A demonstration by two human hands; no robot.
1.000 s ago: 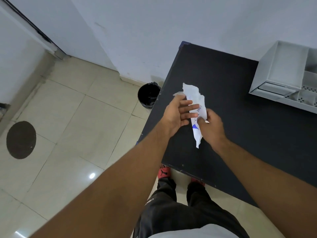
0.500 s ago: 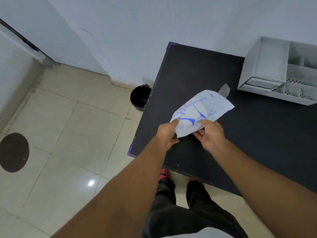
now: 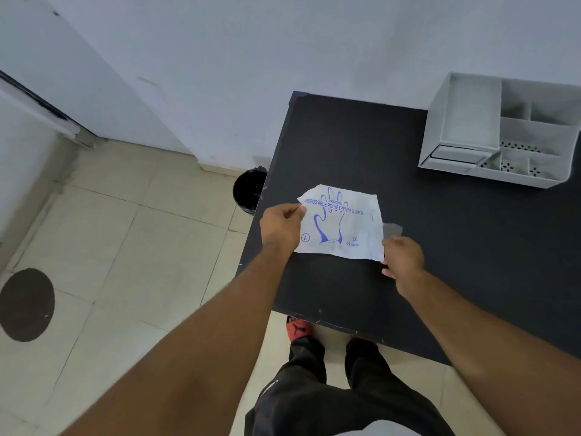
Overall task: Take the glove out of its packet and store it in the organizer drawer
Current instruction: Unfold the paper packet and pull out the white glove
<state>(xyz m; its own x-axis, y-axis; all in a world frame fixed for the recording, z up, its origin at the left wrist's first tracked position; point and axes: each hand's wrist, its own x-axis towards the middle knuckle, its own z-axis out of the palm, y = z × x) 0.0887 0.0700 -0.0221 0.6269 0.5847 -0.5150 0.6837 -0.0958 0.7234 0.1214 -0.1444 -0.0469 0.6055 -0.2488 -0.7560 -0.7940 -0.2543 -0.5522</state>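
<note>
A white paper glove packet (image 3: 341, 223) with a blue hand drawing and print is held flat above the black table (image 3: 440, 247). My left hand (image 3: 281, 228) pinches its left edge. My right hand (image 3: 402, 258) grips its lower right corner. A small translucent piece (image 3: 393, 229), perhaps glove or a torn strip, shows just right of the packet; I cannot tell which. The white organizer (image 3: 465, 127) with a shut drawer (image 3: 456, 154) stands at the table's back right.
A black bin (image 3: 248, 191) stands on the tiled floor by the table's left edge. A dark round patch (image 3: 26, 305) marks the floor at left. The wall runs behind the table. My legs and red shoes are under the table's front edge.
The packet went from crumpled between both hands to spread out flat with its print facing up. My hands moved apart to its left and right edges.
</note>
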